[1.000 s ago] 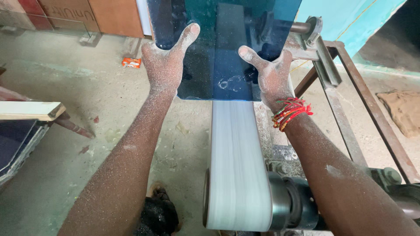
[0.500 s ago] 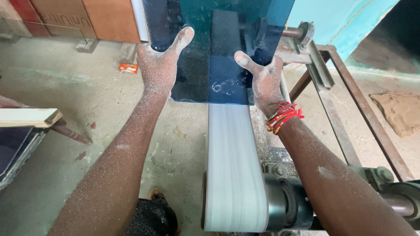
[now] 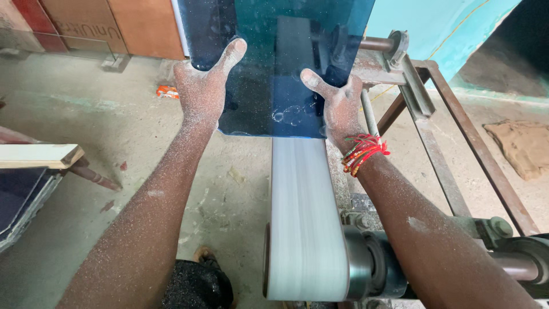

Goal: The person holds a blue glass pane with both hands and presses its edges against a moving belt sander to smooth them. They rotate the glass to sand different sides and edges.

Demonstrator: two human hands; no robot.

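Blue glass pane (image 3: pixel 274 63) gripped at both edges by left hand (image 3: pixel 201 90), right hand (image 3: pixel 342 106), over sanding belt (image 3: pixel 303 217)

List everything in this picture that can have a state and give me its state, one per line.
Blue glass sheet: upright, lower edge over the belt, gripped on both sides.
Left hand: dusty, clasping the sheet's left edge.
Right hand: dusty, clasping the sheet's right edge.
White sanding belt: stretched over the roller, motion unclear.
Metal frame: rusty.

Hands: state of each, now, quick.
Left hand: gripping the left edge of the blue glass sheet.
Right hand: gripping its right edge, above the white sanding belt.
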